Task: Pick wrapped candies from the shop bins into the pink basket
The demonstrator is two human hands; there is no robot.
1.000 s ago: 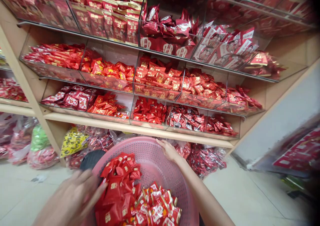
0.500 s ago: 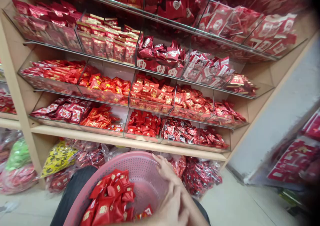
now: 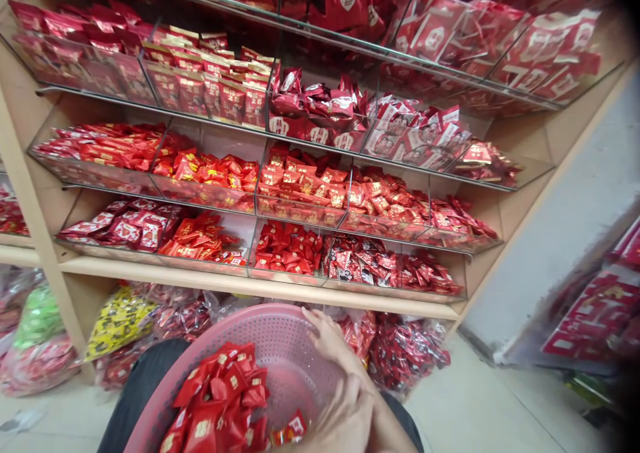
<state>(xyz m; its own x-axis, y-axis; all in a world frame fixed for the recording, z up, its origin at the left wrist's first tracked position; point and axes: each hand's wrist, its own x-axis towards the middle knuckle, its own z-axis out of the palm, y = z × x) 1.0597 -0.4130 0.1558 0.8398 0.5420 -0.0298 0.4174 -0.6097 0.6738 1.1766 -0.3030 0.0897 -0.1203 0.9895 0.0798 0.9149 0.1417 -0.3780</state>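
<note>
Between my knees stands a pink plastic basket [image 3: 165, 379] with holes in its wall. Red candy packets [image 3: 220, 399] with gold print are heaped in its left part, and a smaller orange-red packet [image 3: 290, 428] lies apart near the basket's lower middle. My right hand [image 3: 325, 336] grips the basket's far right rim, fingers over the edge. Across my right forearm lies my left hand [image 3: 340, 413], its fingers stretched over the skin with no object in them. Part of the basket's inside is hidden behind my left hand and arm.
Ahead rises a wooden shelf [image 3: 240, 277] with clear-fronted compartments full of red packets [image 3: 305, 183]. Under it lie plastic bags of sweets, among them a yellow one [image 3: 120, 319] and a dark red one [image 3: 407, 346]. A white wall [image 3: 545, 239] stands on the right.
My left hand has shifted slightly along my right forearm. My right hand stays on the basket rim, and the packets lie as before. The view has moved a little.
</note>
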